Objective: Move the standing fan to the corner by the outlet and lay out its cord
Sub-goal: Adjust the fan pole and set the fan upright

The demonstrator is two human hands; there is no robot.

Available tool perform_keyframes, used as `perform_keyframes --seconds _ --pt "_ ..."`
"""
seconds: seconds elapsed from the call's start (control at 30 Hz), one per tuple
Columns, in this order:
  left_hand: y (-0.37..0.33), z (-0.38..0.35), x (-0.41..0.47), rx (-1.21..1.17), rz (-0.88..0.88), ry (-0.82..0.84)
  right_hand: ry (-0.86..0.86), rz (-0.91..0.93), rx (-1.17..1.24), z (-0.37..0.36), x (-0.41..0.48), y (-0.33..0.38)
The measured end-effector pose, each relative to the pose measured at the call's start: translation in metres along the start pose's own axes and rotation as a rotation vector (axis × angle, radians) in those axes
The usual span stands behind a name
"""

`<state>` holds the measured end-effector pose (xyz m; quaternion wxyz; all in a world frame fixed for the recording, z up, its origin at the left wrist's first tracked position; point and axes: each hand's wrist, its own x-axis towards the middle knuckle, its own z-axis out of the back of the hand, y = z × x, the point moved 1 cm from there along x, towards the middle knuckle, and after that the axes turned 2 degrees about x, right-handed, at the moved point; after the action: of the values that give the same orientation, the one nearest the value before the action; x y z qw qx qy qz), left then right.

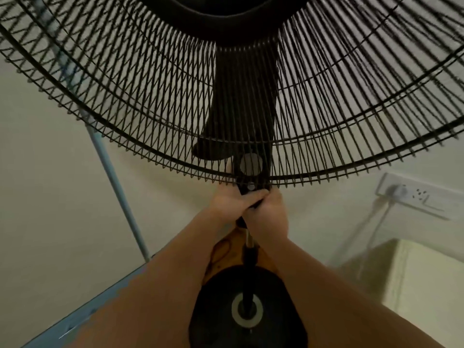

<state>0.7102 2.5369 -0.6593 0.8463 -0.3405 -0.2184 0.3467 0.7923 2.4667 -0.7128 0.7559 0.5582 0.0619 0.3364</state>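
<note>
The black standing fan fills the view: its wire cage (155, 101) spreads across the top, its pole (248, 257) drops to a round black base (221, 305) on the floor. My left hand (227, 204) and my right hand (268, 214) both grip the control neck just under the cage, touching each other. A thin cord (221, 249) lies looped on the orange-brown floor behind the base. A white wall outlet strip (414, 195) sits on the wall at the right, with a plug in it and a pale cable hanging down.
A light blue metal frame (113, 172) leans along the left wall, with a blue edge (82, 315) at the bottom left. A pale cream box or cabinet (421, 277) stands at the lower right under the outlet. Cream walls close in behind the fan.
</note>
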Motion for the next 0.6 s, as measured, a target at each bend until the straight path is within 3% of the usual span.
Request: perform_keyframes --seconds 0.47,0.6 --pt "0.013 -0.009 0.008 -0.263 -0.025 0.013 0.013 0.0 0.111 -0.001 -0.002 -0.002" --pt "0.014 -0.013 0.006 -0.283 -0.102 -0.026 -0.02 0.061 0.147 -0.007 -0.002 -0.013"
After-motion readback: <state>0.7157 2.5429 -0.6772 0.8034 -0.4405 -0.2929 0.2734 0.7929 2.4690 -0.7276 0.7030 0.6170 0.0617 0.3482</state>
